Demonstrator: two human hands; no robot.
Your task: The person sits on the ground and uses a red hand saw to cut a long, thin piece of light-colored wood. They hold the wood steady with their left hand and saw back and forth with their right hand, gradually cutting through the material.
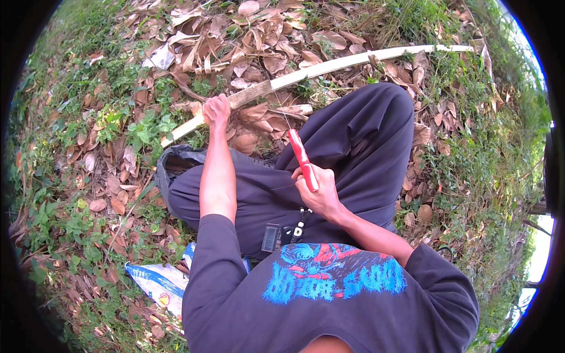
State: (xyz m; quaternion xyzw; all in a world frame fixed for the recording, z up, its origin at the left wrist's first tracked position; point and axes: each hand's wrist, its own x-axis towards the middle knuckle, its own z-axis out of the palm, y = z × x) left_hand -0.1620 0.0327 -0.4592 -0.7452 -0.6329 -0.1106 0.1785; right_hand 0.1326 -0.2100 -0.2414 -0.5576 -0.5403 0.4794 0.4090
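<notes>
Red-handled knife (303, 160) sits in your right fingers' (301, 184) grasp; left fingers (217, 106) clench a long wooden strip (353, 60), mostly pale, apparently pared; one brown stretch (250, 95) remains.

Grassy ground (471, 226) — dry brown leaves (265, 38), green weeds (146, 129), blue-and-white sheeting (154, 281), possibly a sack
</notes>
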